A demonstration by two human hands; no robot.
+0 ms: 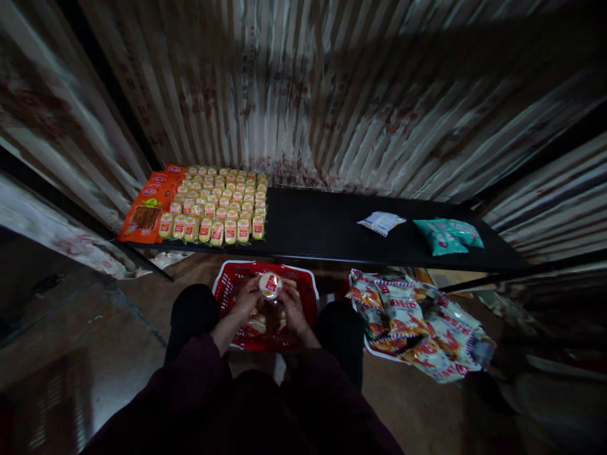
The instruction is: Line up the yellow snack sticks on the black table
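Note:
Between my legs stands a red plastic basket (310, 297) with a white rim. Over it, my left hand (246, 297) and my right hand (290, 300) are closed on the two sides of a small wrapped cake (270, 285), pale with a red label facing up. More pale packages (257, 322) lie in the basket under my hands, partly hidden. On the black shelf (308, 221) ahead, many yellow wrapped cakes (217, 230) stand in close rows at the left. Orange-red flat packs (147, 205) lie along the left end of these rows.
A white packet (382, 222) and teal packets (443, 236) lie on the shelf's right part. Right of my knee, a second basket is heaped with white and orange snack bags (403, 309). Striped sheeting (332, 95) hangs behind the shelf, and dark metal posts frame it.

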